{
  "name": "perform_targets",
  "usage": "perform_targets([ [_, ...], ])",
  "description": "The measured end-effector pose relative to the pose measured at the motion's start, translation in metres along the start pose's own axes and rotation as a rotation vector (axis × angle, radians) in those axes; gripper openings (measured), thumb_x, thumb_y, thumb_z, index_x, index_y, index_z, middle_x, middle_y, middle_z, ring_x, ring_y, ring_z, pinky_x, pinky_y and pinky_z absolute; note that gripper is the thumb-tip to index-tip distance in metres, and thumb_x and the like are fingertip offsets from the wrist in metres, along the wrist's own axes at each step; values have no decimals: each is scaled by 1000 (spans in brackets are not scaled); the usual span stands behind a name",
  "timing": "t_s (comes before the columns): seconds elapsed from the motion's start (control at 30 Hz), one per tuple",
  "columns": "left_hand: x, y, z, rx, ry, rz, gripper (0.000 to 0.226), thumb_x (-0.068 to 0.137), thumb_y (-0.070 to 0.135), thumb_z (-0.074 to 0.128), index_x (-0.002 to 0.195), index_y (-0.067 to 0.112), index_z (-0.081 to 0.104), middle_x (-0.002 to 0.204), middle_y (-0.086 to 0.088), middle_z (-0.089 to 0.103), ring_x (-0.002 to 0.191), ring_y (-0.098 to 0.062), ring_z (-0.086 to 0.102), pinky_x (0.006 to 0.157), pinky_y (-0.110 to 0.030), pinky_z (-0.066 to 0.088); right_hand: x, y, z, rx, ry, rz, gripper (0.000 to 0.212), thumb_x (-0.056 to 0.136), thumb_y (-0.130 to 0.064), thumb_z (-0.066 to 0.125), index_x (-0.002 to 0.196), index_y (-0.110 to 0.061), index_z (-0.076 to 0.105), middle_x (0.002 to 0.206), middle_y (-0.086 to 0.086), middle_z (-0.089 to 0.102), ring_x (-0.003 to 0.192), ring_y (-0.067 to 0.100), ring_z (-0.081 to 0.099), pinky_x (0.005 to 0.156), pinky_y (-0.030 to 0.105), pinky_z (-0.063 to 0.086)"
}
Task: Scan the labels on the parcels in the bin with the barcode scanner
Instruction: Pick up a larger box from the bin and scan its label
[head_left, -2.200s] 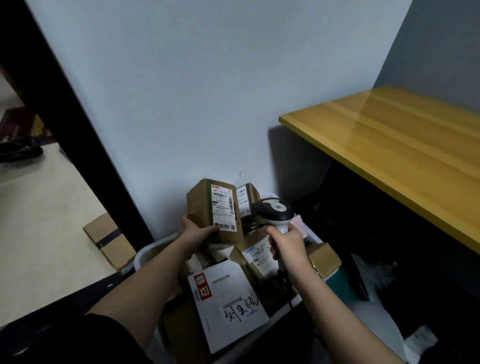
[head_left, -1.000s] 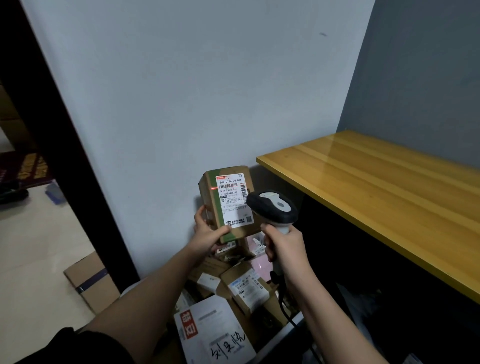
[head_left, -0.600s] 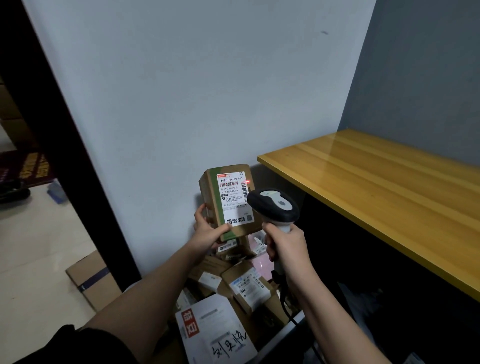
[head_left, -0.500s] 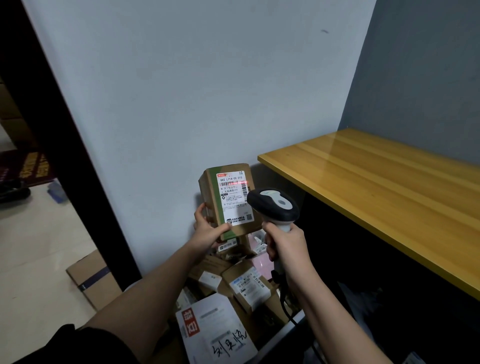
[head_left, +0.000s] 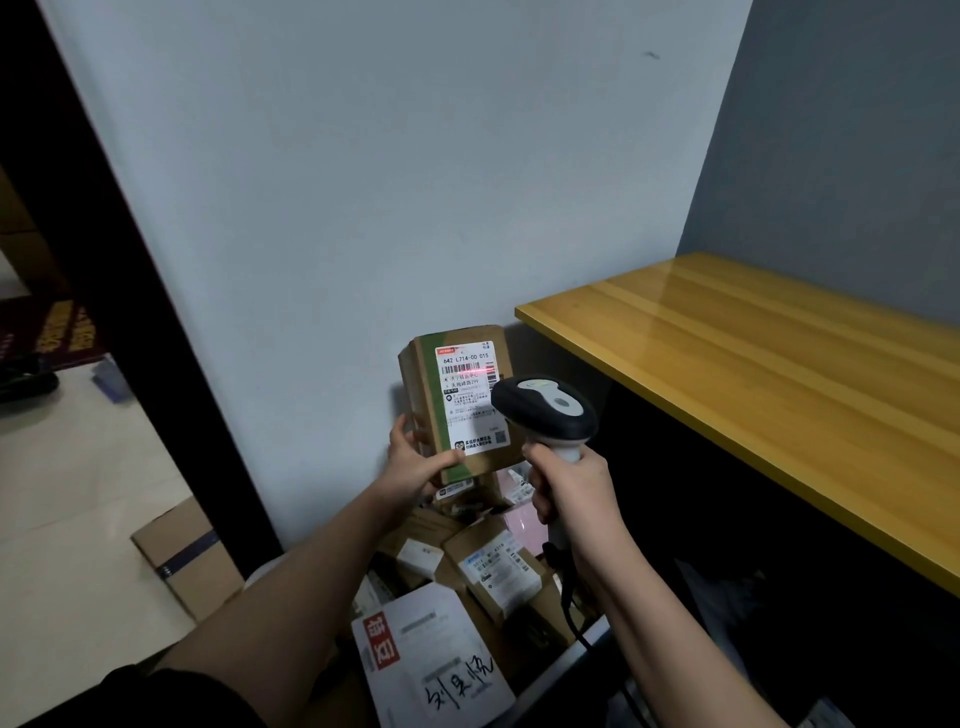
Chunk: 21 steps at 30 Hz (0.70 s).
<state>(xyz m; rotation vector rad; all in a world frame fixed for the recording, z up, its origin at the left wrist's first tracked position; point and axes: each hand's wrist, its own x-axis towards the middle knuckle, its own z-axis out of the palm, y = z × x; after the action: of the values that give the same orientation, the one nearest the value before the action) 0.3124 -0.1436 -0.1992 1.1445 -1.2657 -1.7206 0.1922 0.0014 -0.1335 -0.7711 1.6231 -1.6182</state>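
Left hand (head_left: 415, 465): fingers curled around the lower corner of a box (head_left: 457, 400), held upright against the wall (head_left: 363, 182).
Right hand (head_left: 571, 488): wrapped tightly around the scanner (head_left: 543, 410) handle.
Label (head_left: 470, 395): crossed by a red line.
Bin (head_left: 576, 660): filled with parcels below.
Table (head_left: 779, 374): edge near, on the right.
Doorway (head_left: 52, 415): open floor on the left.

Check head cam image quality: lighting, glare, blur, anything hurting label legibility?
Head view: dim overall; red scan line lands on the label barcode of the held parcel; big print readable, fine print not; glare streak on the wooden table; wide-angle bending at the edges.
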Motion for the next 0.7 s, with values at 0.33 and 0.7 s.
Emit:
perform_targets([
  [0.33,2,-20,-14,55,-4,-25,96,79,-3,69,153,12,10,153,-10,32,136,-30,41,82,-38,54,-2,9,-1,14,4,43,21,82,-13,64,64,-11,53,47,1,48,34,10,40,39,23,31],
  [0.7,8,-27,-23,16,4,-56,96,77,2,74,151,16,15,149,-12,36,132,-32,43,79,-37,55,-5,3,-1,-46,-19,69,16,81,-15,64,69,-11,53,50,4,46,35,12,39,39,23,30],
])
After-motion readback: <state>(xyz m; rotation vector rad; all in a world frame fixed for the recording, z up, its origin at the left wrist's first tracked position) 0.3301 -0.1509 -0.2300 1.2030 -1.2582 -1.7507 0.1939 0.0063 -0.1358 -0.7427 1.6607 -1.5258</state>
